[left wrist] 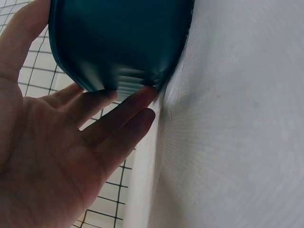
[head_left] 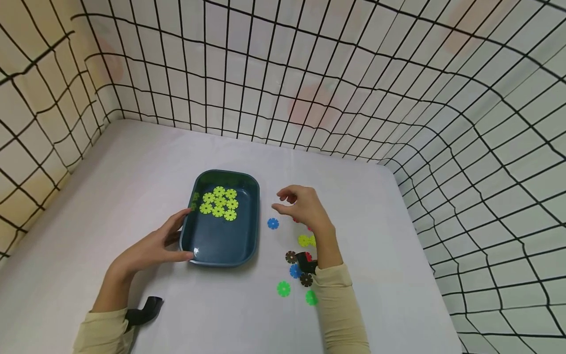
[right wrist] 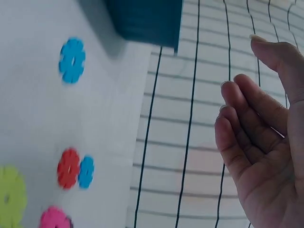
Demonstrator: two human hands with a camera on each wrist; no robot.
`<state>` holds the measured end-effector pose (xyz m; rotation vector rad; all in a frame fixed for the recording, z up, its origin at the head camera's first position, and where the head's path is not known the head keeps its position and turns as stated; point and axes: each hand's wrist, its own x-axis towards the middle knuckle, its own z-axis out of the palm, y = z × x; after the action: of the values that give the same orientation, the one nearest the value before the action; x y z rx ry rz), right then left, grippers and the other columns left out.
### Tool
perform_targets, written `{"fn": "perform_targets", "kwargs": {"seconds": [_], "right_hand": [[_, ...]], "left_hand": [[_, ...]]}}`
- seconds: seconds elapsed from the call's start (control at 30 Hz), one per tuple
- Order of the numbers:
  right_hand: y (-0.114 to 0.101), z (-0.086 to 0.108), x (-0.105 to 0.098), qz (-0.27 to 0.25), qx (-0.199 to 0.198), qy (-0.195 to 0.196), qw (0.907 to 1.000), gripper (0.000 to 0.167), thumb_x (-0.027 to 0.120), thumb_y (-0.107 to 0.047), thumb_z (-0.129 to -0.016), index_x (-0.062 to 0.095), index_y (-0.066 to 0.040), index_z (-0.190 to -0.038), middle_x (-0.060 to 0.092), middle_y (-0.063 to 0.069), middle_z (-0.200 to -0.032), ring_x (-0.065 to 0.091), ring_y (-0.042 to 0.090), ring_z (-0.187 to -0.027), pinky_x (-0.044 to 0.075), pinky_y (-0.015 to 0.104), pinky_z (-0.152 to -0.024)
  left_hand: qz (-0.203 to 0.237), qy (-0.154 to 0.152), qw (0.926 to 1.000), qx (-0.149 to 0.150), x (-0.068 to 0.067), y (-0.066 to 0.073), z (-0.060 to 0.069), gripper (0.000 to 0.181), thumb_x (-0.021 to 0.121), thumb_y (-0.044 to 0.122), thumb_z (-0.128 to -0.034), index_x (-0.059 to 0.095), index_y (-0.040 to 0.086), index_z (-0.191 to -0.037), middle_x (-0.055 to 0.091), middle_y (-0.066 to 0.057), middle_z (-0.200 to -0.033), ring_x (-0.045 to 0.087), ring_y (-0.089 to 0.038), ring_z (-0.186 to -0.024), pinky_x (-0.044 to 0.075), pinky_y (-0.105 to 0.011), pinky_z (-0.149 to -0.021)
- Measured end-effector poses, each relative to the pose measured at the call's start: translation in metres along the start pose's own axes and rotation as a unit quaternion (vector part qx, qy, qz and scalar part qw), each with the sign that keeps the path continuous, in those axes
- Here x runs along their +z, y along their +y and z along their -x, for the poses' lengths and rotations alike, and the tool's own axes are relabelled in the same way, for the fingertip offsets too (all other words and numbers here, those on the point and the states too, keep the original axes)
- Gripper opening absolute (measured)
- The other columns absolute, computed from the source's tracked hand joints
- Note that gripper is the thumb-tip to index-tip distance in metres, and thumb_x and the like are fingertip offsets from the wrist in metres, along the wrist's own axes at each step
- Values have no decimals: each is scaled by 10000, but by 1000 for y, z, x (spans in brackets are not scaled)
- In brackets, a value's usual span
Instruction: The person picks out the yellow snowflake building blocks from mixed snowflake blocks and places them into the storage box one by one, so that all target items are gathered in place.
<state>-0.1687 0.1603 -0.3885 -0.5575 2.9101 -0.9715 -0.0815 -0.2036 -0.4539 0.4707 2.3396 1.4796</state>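
Observation:
A dark teal tray (head_left: 221, 248) stands on the white cloth, with several yellow-green notched discs (head_left: 219, 202) gathered in its far part. My left hand (head_left: 150, 250) rests against the tray's left side, thumb near the close corner. In the left wrist view, the fairly straight fingers (left wrist: 128, 114) touch the tray's outer wall. To the right of the tray, my right hand (head_left: 305, 205) hovers with loosely bent fingers and a gap between thumb and fingertips. Nothing is held in it. A blue disc (head_left: 273, 223) lies between that hand and the tray.
Loose discs lie around and partly under the right forearm: yellow (head_left: 303, 240), brown (head_left: 290, 256), blue (head_left: 295, 271), green (head_left: 284, 288) and red (right wrist: 69, 168). A black-grid wall (head_left: 274, 73) surrounds the back and sides of the white surface (head_left: 384, 295).

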Motion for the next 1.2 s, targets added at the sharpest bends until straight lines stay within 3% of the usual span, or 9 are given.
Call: {"fn": "perform_targets", "kwargs": {"seconds": [0.3,0.53,0.87,1.03,1.2], "right_hand": [[25,28,-11,-106,-41,395,9992,307,790,-271,-810,714,-71,-1030,713,114,-960,633,305,-885,560,412,-784],[47,49,-10,14,404,446,9982,334,803,-257,-799,711,-46,-1041,710,111,-963,627,250,-864,555,293,-757],[77,72,2,-235,1220,402,9914,356,812,-286,-786,708,-86,-1061,699,52,-975,596,194,-871,532,243,-742],[90,78,8,-284,1325,404,9900,347,816,-270,-776,713,-84,-1050,698,44,-945,594,177,-846,529,222,-728],[100,83,10,10,1236,416,9915,323,824,-238,-761,710,-66,-1010,697,41,-920,592,168,-828,539,265,-739]], "left_hand": [[-40,27,10000,-7,1,-2,-2,1057,805,288,-795,84,157,-1558,199,-323,-1564,336,-576,-1354,360,-659,-1052],[-42,28,10000,-29,1,1,-2,1059,806,288,-793,85,146,-1557,187,-311,-1573,326,-577,-1359,362,-654,-1052],[-24,30,9999,-131,-1,2,1,1071,807,290,-791,74,167,-1561,175,-306,-1577,331,-589,-1348,365,-648,-1051],[33,-1,9999,-119,-1,0,0,1062,802,280,-795,75,180,-1562,179,-306,-1576,344,-591,-1340,369,-643,-1052],[42,-18,10000,-75,0,0,-1,1061,803,272,-795,76,178,-1562,174,-296,-1580,326,-588,-1352,367,-641,-1054]]}}
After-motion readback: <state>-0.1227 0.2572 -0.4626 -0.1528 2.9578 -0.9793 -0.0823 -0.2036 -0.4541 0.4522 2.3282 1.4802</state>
